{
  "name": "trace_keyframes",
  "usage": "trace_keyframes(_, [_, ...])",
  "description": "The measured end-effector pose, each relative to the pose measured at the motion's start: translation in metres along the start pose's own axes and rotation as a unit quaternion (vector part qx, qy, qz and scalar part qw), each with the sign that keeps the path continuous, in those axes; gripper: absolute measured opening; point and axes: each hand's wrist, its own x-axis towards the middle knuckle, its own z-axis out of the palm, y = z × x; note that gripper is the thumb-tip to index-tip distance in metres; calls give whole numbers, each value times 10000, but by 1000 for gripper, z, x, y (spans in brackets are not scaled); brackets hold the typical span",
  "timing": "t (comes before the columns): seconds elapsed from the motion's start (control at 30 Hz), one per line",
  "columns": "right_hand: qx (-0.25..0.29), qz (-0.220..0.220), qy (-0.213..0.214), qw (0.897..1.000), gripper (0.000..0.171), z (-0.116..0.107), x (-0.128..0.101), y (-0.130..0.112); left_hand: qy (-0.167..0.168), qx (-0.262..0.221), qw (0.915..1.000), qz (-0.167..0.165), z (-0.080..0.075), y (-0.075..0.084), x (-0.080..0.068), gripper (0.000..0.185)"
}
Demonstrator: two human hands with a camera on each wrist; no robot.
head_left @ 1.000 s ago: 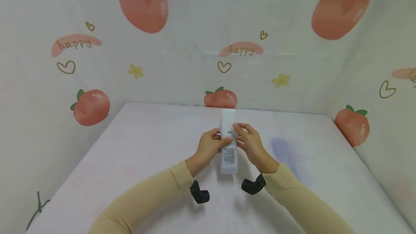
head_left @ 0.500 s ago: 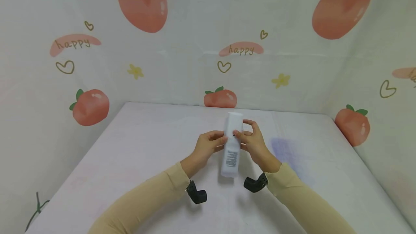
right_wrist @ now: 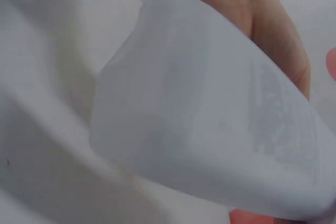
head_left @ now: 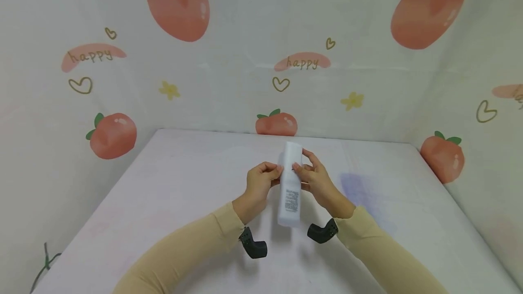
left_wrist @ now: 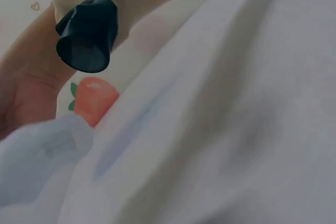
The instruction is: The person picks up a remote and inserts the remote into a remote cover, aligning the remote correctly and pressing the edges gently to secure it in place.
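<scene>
A long white remote-shaped object (head_left: 290,184) with a printed label on its upper face is held above the table, its long axis pointing away from me. My left hand (head_left: 261,180) pinches its left side near the far half, and my right hand (head_left: 312,177) pinches its right side opposite. In the right wrist view the white object (right_wrist: 210,124) fills the frame, with the left hand behind it. In the left wrist view its pale end (left_wrist: 37,161) shows at the lower left, below the other wrist's black camera mount (left_wrist: 86,32).
A pale tabletop (head_left: 171,203) lies beneath the hands, walled on three sides by a cloth backdrop (head_left: 229,58) printed with peaches and "happy". Black wrist mounts (head_left: 253,244) sit on both beige sleeves. A faint bluish patch (head_left: 359,187) marks the table to the right.
The white object has turned slightly in both hands and its far end shifted, first right, then back toward the centre. Both hands kept their hold.
</scene>
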Motion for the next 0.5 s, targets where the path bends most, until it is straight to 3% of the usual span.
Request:
trace_keyframes(0.17, [41, -17, 88, 10000, 67, 4, 1, -8, 333, -5, 9994, 23, 9, 15, 3, 8])
trace_keyframes(0.5, [-23, 204, -45, 9998, 68, 6, 1, -16, 535, 26, 9965, -649, 15, 38, 16, 10])
